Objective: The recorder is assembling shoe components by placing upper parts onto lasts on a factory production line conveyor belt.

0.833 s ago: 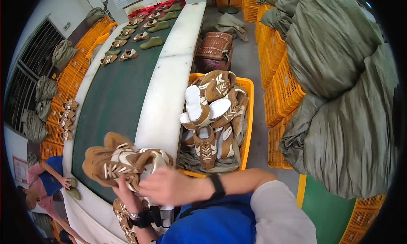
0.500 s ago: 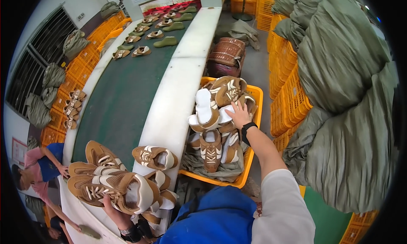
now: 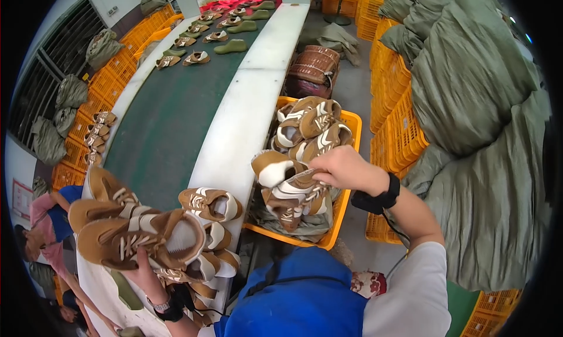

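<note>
My left hand [image 3: 143, 276] is wrapped round a brown and white sneaker [image 3: 111, 240] at the left, its laces and open collar facing up. More sneakers press close behind it; I cannot tell whether the hand also bears them. Over a yellow crate [image 3: 353, 123] of sneakers, my right hand [image 3: 341, 167] pinches the collar of a tilted sneaker [image 3: 290, 189]. That sneaker rests among others in the crate. Beside my left hand, several sneakers [image 3: 211, 204] stand in a row on the white bench edge. A green shoe last [image 3: 126, 291] lies next to my left wrist.
A green conveyor belt [image 3: 176, 126] runs away from me, carrying sneakers and green lasts [image 3: 231, 46] at its far end. Red baskets [image 3: 314, 67] stand behind the crate. Stacked yellow crates and grey-green cloth [image 3: 469, 79] line the right. A co-worker [image 3: 44, 214] is at the left.
My right hand has come nearer and closed on a sneaker's collar. White soles that faced up in the crate no longer show. The sneakers at my left hand have shifted left.
</note>
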Demonstrator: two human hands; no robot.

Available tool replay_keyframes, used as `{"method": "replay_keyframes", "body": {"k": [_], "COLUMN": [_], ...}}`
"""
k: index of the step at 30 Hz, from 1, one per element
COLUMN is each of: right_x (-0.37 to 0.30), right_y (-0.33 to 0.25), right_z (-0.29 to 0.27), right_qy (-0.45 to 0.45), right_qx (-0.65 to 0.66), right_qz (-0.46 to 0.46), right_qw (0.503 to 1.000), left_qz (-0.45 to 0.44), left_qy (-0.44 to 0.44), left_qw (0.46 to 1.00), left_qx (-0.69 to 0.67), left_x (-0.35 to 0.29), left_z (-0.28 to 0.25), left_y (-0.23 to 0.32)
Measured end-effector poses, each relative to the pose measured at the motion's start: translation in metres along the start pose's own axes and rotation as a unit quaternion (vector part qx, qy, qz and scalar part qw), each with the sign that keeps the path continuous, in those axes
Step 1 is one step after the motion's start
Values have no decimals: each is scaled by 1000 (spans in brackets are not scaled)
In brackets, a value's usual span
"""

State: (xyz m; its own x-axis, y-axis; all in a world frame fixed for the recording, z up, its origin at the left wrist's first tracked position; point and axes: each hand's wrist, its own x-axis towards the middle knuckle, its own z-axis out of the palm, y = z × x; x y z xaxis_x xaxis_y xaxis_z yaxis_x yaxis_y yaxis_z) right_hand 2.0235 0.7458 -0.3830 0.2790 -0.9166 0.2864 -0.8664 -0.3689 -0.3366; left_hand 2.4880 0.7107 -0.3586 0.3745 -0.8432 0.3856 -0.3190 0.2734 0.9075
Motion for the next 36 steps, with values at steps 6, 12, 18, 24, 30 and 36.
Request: {"method": "replay_keyframes", "body": {"k": [6,12,18,24,30,36], "right_x": [32,71,100,85,87,75], "right_y": [60,9,-111,-101,-119,-139], "right_z": [56,13,-29,50,62,73], "right_qy": [-162,-229,-147,-71,-46,66], "right_qx": [282,358,152,163,157,47], "right_qz": [122,9,-181,-134,-151,-211], "right_qw": [938,905,960,975,975,974], "left_qz": [63,63,42,-387,-429,-462], "left_qy": [-94,-120,-390,-519,-478,-438], "left_qw": [993,991,912,748,736,760], "left_qx": [15,23,117,-144,-214,-130], "left_x": [-2,-10,-40,-76,-68,-79], "left_z": [40,38,90,85,48,83], "left_y": [13,25,46,-23,-44,4]}}
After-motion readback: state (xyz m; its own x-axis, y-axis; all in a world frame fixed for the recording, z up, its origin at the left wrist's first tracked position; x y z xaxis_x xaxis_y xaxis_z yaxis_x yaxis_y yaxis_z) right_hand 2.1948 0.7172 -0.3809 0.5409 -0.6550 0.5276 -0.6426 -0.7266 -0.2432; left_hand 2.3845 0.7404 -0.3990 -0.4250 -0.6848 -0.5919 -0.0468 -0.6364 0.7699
